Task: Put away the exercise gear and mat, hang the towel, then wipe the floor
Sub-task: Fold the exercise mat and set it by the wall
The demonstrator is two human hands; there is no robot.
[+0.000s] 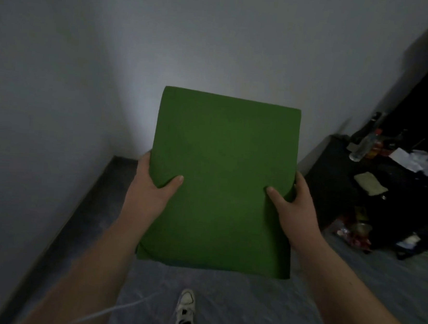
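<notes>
Forearms reach up from lower frame; one white sneaker (pixel 185 308) on floor (pixel 249 301) at bottom centre. Left hand (pixel 147 190) and right hand (pixel 296 212) each clamp side edge of one folded green mat (pixel 222 180), held off floor at frame centre, facing bare wall (pixel 215 36). Judgement: mat folded, not yet stowed; towel hanging and floor wipe still ahead. Dark worktop (pixel 332 179) at right edge carries several bottles (pixel 365 146), one olive cloth (pixel 370 187), crumpled paper.
</notes>
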